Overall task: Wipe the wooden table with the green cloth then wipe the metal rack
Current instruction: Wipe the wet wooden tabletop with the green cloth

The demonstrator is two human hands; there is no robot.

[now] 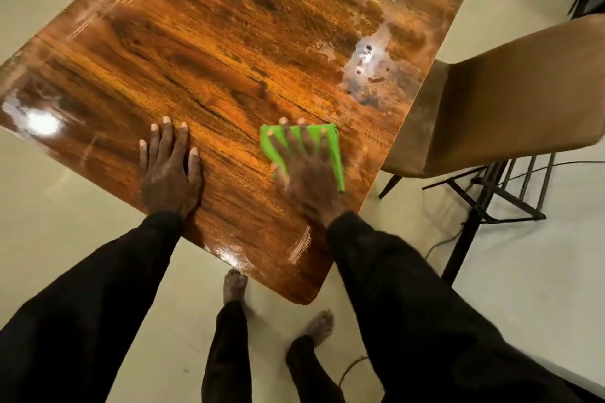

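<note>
Hands, two, both flat: left hand (170,170) on wooden table (212,42), right hand (306,173) pressing one green cloth (334,154).

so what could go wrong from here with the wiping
The green cloth sits near the edge of the wooden table, so the right hand could sweep it off toward the chair. The smeared patch farther up could be missed. A floor cord by the bare feet is a trip hazard.

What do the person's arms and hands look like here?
The left sleeve and right sleeve are long, loose, black, ending at the wrists. The left hand and right hand are bare: no gloves, rings or watch visible. The right hand is motion-blurred.
</note>
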